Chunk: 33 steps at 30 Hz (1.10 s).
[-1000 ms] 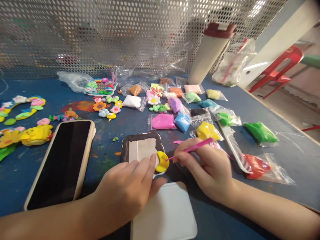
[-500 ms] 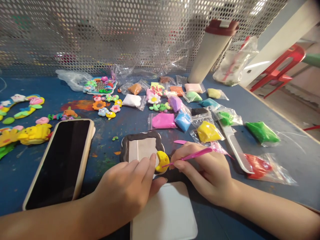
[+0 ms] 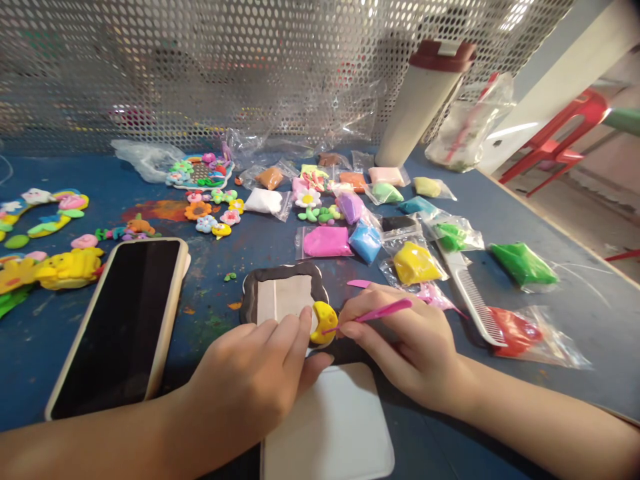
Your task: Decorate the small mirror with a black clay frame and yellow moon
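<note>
A small frame with a wavy black clay border lies on the blue table. My left hand grips its near edge, fingers on top and thumb below. On its right-hand corner sits a yellow clay crescent moon with small dents in it. My right hand pinches a thin pink modelling tool, whose tip touches the moon. A second pink blade pokes out behind my right fingers. Below the hands lies a white rounded board, partly covered by my left hand.
A phone lies to the left, with clay figures beyond it. Several bags of coloured clay, such as a yellow one, spread across the back and right. A white comb and a tall tumbler are to the right.
The pink tool has swung slightly in my right hand, its rear end now lower and further left. Its tip stays at the moon. My left hand and the frame keep their place.
</note>
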Each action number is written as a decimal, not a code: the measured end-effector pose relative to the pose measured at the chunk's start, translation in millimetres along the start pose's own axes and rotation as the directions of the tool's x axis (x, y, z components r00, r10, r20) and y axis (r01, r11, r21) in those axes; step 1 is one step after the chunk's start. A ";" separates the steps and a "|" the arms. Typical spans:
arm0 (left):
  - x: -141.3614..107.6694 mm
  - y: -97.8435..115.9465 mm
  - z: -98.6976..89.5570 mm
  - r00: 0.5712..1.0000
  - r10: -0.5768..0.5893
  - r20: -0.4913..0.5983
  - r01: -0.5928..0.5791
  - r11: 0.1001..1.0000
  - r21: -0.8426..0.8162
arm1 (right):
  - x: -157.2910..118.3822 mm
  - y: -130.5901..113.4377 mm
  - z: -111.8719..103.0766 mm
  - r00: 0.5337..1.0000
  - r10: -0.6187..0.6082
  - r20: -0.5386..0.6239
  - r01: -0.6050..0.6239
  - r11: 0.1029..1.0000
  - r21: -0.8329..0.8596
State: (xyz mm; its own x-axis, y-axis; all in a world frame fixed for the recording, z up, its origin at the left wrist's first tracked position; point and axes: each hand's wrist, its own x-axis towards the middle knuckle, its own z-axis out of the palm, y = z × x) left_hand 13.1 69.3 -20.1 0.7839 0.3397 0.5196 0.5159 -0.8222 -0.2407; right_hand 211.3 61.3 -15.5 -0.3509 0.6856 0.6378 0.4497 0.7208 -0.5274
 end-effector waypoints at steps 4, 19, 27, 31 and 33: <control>0.1 -0.2 -0.8 1.000 0.004 -0.008 -0.004 1.000 -0.006 | -0.6 -1.0 -0.8 1.000 -0.002 0.005 0.002 1.000 0.015; -0.2 0.1 -0.6 1.000 -0.009 -0.007 0.009 1.000 -0.010 | -3.5 -4.9 -6.3 0.999 0.039 -0.032 -0.038 0.998 0.048; 1.4 -1.5 -1.5 1.000 -0.001 0.003 0.001 1.000 -0.005 | -2.3 -3.3 -6.0 0.999 0.023 -0.024 -0.022 0.999 0.033; 1.2 -1.4 -1.2 1.000 0.005 0.004 -0.005 1.000 -0.009 | -1.5 -3.5 -5.5 1.000 0.016 -0.022 -0.016 0.999 0.029; 1.2 -1.1 -0.9 1.000 0.003 0.004 -0.003 1.000 -0.008 | -1.7 -3.5 -5.0 1.000 0.011 -0.020 -0.011 1.000 0.021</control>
State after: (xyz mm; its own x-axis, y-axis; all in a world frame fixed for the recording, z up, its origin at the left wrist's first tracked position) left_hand 13.2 70.2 -18.5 0.7868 0.3393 0.5157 0.5110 -0.8266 -0.2358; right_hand 214.4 57.1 -11.9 -0.3293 0.6914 0.6431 0.4363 0.7154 -0.5457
